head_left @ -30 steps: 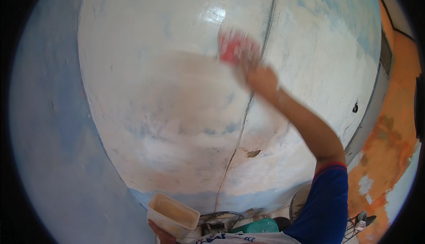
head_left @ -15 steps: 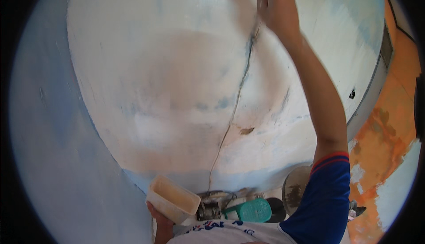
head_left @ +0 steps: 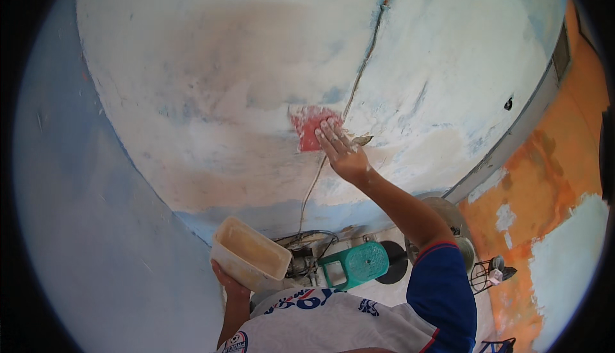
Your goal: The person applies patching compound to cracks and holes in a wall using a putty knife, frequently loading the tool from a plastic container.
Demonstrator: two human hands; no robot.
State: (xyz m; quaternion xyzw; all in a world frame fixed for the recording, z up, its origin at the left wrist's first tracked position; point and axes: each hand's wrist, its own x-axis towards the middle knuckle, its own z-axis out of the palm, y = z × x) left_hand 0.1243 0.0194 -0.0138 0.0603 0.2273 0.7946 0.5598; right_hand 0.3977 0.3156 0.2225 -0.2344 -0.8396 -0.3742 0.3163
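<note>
My right hand (head_left: 346,159) presses a red putty spreader (head_left: 311,136) against the patchy white wall (head_left: 237,39), its fingers laid along the back and the thumb hidden. Whitish paste smears the spreader and my fingertips. Close by, a dark uneven line (head_left: 366,58), a crack or a cable, runs down the wall, with a small brown chipped spot (head_left: 362,140) beside my hand. Lower left, my left hand (head_left: 229,282) grips a rectangular cream plastic tub (head_left: 277,267) from its side and underneath. The tub tilts, showing a beige inside; how much paste it holds is unclear.
Below the wall stand a green plastic stool (head_left: 366,262), a dark round object (head_left: 393,263) and a motor-like machine with cables (head_left: 301,263). A large round pan-like thing (head_left: 442,212) sits behind my right arm. A bluish wall (head_left: 83,225) adjoins at left, an orange one (head_left: 506,250) at right.
My right hand has come down from high on the wall to its middle, and the red spreader now lies against the surface. My left hand still holds the tub; the view has shifted slightly.
</note>
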